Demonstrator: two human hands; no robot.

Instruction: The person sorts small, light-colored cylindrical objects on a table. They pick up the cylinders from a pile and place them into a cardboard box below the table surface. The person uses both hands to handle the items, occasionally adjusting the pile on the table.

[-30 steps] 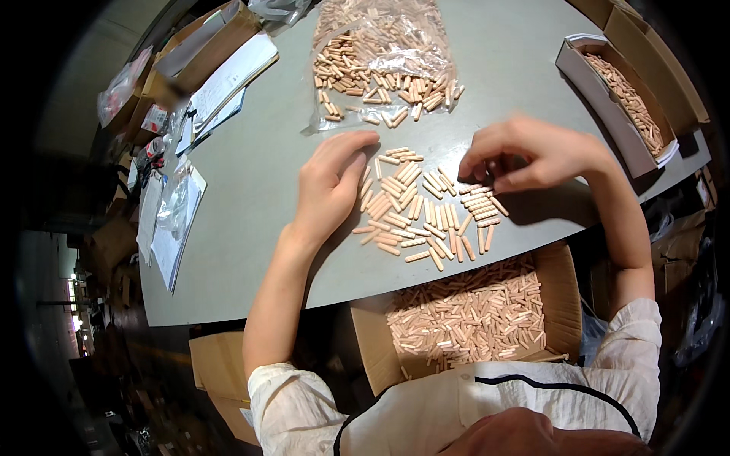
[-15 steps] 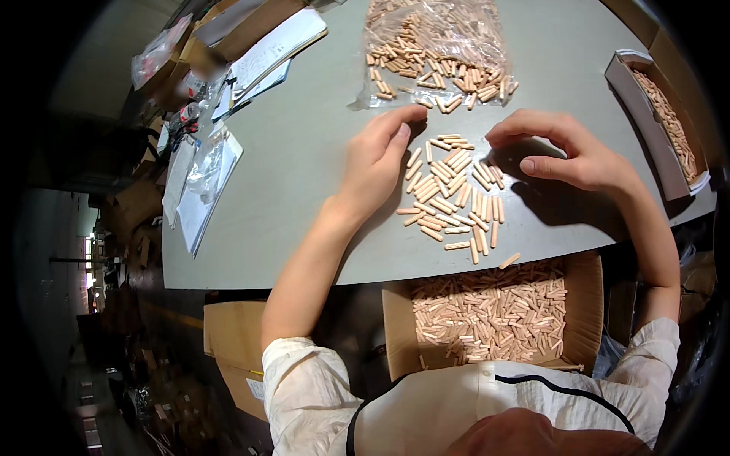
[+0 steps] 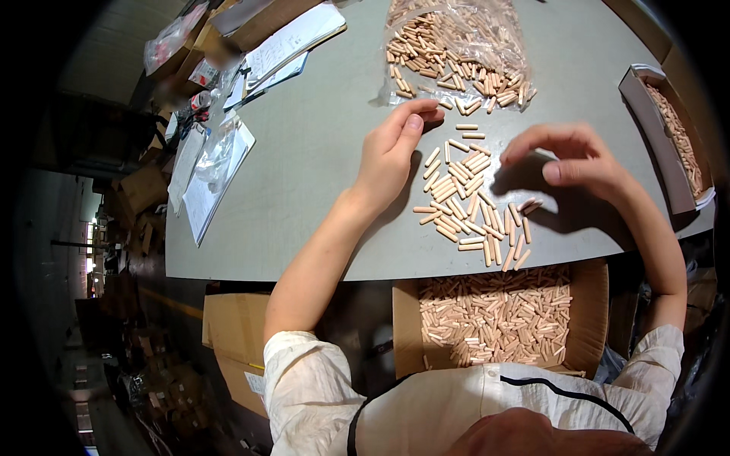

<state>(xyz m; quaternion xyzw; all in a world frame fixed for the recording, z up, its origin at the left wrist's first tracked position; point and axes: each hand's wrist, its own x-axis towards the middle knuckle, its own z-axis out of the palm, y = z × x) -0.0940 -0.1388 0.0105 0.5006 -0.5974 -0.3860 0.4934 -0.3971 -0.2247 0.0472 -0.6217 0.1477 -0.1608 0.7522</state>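
A loose patch of short wooden dowels [image 3: 456, 178] lies spread on the grey table [image 3: 304, 205] between my hands. My left hand [image 3: 391, 144] rests at the patch's far left, fingers stretched and slightly bent, with nothing seen in it. Its fingertips come close to the near edge of a clear plastic bag [image 3: 456, 53] full of dowels. To the right of the patch, my right hand [image 3: 572, 158] hovers over its own shadow. Its fingers are curved and blurred, the thumb is held apart from them, and no dowel shows in its grasp.
Below the table's near edge stands an open cardboard box [image 3: 597, 315] heaped with dowels. A narrow carton [image 3: 646, 140] of dowels sits at the far right. Papers on clipboards [image 3: 217, 182] and more boxes [image 3: 266, 26] lie to the left.
Several dowels on the patch's right side have slid apart and toward the near edge. My right hand has lifted slightly away from them. My left hand stays beside the patch.
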